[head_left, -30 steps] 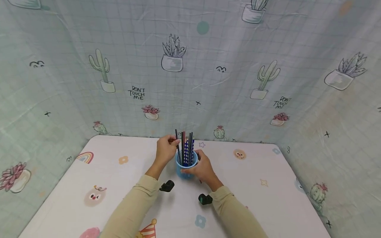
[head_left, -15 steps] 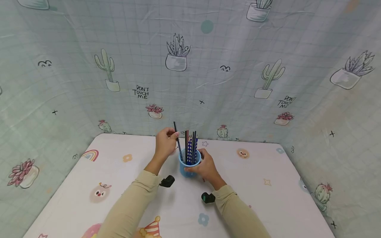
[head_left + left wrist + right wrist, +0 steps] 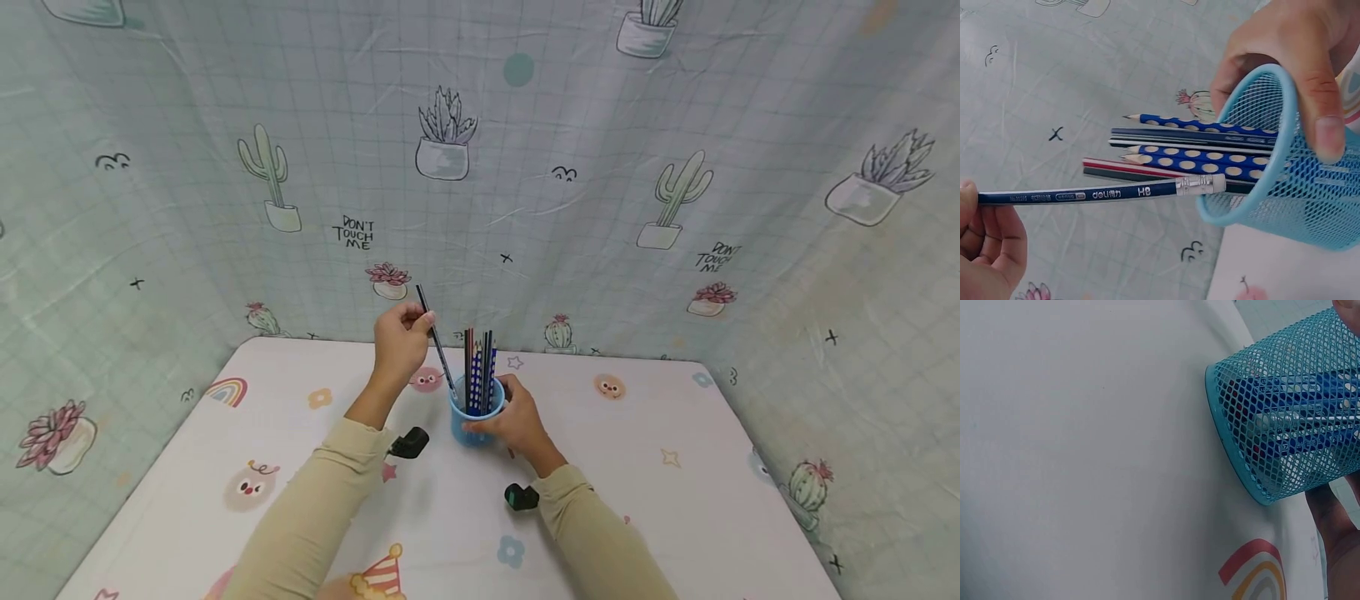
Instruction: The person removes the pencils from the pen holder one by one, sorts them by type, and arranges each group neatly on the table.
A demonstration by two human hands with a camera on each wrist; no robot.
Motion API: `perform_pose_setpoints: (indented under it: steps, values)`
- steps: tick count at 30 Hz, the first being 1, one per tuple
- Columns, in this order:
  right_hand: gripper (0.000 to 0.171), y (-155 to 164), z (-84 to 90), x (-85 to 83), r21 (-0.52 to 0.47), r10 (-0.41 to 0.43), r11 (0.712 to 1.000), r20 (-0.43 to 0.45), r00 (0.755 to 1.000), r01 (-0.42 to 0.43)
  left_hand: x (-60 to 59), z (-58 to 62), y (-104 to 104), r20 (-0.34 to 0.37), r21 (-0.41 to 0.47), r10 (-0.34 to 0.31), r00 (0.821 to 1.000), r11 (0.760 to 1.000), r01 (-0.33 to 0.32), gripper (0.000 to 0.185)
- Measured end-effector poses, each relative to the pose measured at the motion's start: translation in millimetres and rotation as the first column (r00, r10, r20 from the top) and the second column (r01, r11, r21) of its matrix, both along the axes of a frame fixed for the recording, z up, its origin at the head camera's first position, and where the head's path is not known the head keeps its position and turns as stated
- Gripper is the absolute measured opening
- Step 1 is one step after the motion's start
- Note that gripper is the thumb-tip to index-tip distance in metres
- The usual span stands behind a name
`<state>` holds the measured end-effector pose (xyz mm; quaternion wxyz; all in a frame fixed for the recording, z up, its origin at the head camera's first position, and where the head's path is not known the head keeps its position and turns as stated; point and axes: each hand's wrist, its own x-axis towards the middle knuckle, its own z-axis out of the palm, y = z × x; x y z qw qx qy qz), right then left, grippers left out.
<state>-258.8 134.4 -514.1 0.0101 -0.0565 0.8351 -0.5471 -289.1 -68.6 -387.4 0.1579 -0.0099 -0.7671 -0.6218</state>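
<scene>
My left hand (image 3: 401, 342) pinches a dark blue HB pencil (image 3: 1110, 192) near its upper end. The pencil slants, its white eraser end right at the rim of a light blue mesh pencil cup (image 3: 1279, 181). Around the cup's side, my right hand (image 3: 516, 418) grips with thumb in front and fingers behind. Inside the cup stand several pencils: blue ones with pale dots (image 3: 1200, 164), dark striped ones, and a red and black one (image 3: 1125, 167). In the right wrist view, the lower ends of the pencils show through the mesh.
The white table (image 3: 615, 467) has printed cartoon figures. A hanging cloth (image 3: 495, 208) with cactus drawings rises behind its far edge and along both sides. Black wrist cameras (image 3: 409, 443) sit under both cuffs.
My left hand has moved up and to the left, drawing the pencil most of the way out of the cup. My right hand keeps its grip on the cup.
</scene>
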Motion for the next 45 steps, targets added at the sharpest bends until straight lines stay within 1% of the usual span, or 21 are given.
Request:
perform_pose_setpoints:
  steps: [5,7,10,14,20,30,35,45]
  values:
    - [0.088,0.9,-0.6,0.6,-0.004,0.009,1.0,-0.012,1.0,-0.009,-2.2,9.3,-9.2,0.019,0.034,-0.026,0.999,0.999,0.026,0.018]
    - [0.088,0.9,-0.6,0.7,-0.011,0.008,1.0,-0.011,1.0,-0.008,-2.9,12.9,-13.4,0.04,0.052,-0.036,0.999,0.998,0.034,0.019]
    - [0.088,0.5,-1.1,1.2,-0.006,0.007,1.0,-0.005,1.0,-0.007,-4.3,15.3,-20.7,0.084,0.073,-0.052,0.995,0.996,0.046,0.019]
    - [0.088,-0.3,-1.1,1.7,0.002,0.002,1.0,0.004,1.0,-0.002,-5.7,13.5,-30.6,0.129,0.093,-0.068,0.989,0.994,0.057,0.019]
    - [0.088,-0.3,-2.5,0.3,0.002,-0.001,1.0,0.005,1.0,0.001,-7.1,10.8,-42.1,0.16,0.12,-0.095,0.983,0.99,0.076,0.017]
    - [0.089,-0.2,-0.7,1.7,-0.012,0.003,1.0,0.015,1.0,-0.003,-8.4,6.4,-58.7,0.223,0.084,-0.129,0.966,0.99,0.113,0.025]
    - [0.088,0.7,0.1,2.1,-0.02,0.004,1.0,0.011,1.0,-0.003,-6.7,0.7,-68.5,0.245,0.064,-0.144,0.959,0.989,0.133,0.024]
    - [0.089,-1.4,0.3,1.1,-0.025,0.001,1.0,0.016,1.0,0.0,-2.5,-7.7,-85.6,0.288,0.052,-0.149,0.946,0.989,0.14,0.023]
